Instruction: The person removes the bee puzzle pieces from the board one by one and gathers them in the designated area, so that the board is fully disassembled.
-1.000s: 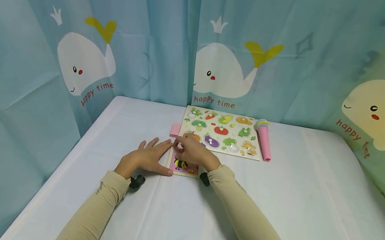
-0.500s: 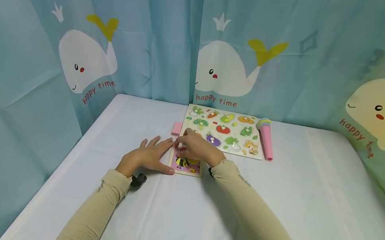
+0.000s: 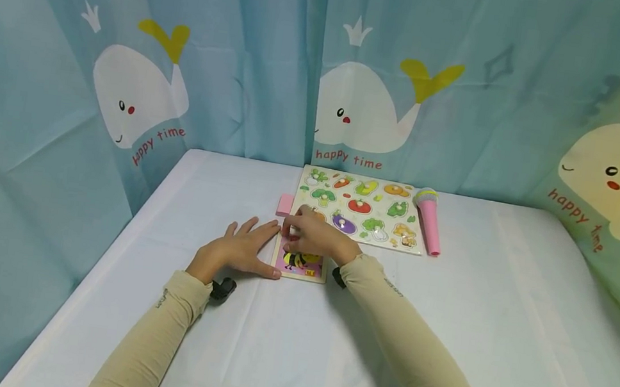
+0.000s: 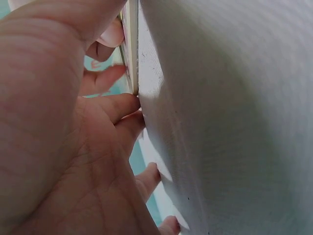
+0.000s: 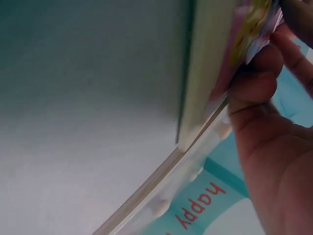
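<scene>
A small wooden bee puzzle (image 3: 303, 271) with a pink picture and pale frame lies on the white table. My left hand (image 3: 239, 252) spreads over the table at its left side, thumb at the near corner and forefinger at the far one. My right hand (image 3: 318, 234) reaches over the puzzle's far half with bent fingers. In the right wrist view, thumb and fingers pinch a colourful puzzle piece (image 5: 258, 48), tilted at the picture's surface beside the pale frame (image 5: 208, 68). Much of the piece is hidden behind the fingers.
Right behind the bee puzzle lies a larger vegetable peg puzzle (image 3: 380, 212). A pink toy microphone (image 3: 428, 224) lies along its right edge. A small pink block (image 3: 285, 204) sits by its left edge. Blue whale-print curtains (image 3: 246, 50) hang behind the table.
The right wrist has shifted slightly right and away since a second ago, its fingers staying over the bee puzzle's far half. The left hand stays put. The whole view drifts slightly.
</scene>
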The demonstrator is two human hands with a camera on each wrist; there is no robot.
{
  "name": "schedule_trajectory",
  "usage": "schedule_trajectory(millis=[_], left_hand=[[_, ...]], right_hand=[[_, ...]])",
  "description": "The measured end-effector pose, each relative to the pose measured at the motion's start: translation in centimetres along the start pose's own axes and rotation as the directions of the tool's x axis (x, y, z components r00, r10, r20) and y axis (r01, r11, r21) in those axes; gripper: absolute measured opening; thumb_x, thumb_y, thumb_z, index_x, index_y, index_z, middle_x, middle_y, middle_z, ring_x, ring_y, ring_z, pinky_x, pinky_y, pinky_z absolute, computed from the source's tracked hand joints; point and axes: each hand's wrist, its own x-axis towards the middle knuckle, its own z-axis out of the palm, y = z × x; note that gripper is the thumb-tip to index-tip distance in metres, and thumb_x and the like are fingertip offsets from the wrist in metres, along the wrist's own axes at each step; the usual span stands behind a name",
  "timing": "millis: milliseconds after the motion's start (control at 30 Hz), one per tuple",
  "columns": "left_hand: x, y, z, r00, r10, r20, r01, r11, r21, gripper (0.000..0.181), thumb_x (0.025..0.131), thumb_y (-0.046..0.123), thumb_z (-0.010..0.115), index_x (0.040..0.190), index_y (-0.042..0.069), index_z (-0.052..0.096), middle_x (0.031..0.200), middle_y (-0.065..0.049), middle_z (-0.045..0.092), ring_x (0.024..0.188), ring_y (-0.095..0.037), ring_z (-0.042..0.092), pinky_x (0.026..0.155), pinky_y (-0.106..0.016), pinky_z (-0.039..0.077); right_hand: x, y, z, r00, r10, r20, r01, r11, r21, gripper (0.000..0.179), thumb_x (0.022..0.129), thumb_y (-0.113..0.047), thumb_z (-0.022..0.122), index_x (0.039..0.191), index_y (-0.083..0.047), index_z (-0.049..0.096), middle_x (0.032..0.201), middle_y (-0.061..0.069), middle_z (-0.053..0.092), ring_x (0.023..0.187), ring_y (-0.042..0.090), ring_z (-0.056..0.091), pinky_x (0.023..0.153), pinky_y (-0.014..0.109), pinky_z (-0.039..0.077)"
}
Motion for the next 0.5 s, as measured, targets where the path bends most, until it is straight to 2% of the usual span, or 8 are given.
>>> schedule_trajectory(millis=[100,233,500], left_hand=[[-0.1,-0.1,-0.1,1.000,0.003,-0.009,-0.003,1.000,-0.013,0.112,0.091,0.060,0.078,0.173,0.014,0.018,0.180,-0.006,0.012,0.163,-0.041,-0.002,0.123,-0.071,-0.003],[-0.1,-0.3,0.0,1.000,0.013,-0.012,-0.013,1.000,-0.021,0.111,0.091,0.060,0.079,0.173,0.015,0.019,0.180,-0.006,0.013,0.163,-0.041,-0.001,0.123,-0.072,-0.003],[0.0,-0.3,-0.3,1.000,0.011,0.011,-0.011,1.000,-0.006,0.109,0.092,0.058,0.079,0.173,0.013,0.021,0.180,-0.004,0.011,0.164,-0.039,-0.002,0.124,-0.070,-0.003]], right_hand=[[0.1,0.2,-0.2,1.000,-0.031,0.000,0.031,0.999,-0.036,0.022,0.099,-0.023,0.082,0.119,-0.016,0.077,0.122,0.013,0.055,0.102,0.024,0.055,0.089,0.037,0.052],[0.3,0.5,-0.5,0.994,-0.111,0.017,0.113,0.987,-0.116,0.026,0.099,-0.024,0.082,0.123,-0.014,0.079,0.122,0.014,0.059,0.101,0.023,0.056,0.093,0.037,0.052],[0.5,1.4,-1.3,0.960,-0.274,0.049,0.278,0.938,-0.208,0.028,0.099,-0.025,0.082,0.121,-0.009,0.081,0.124,0.016,0.063,0.104,0.025,0.062,0.098,0.038,0.054]])
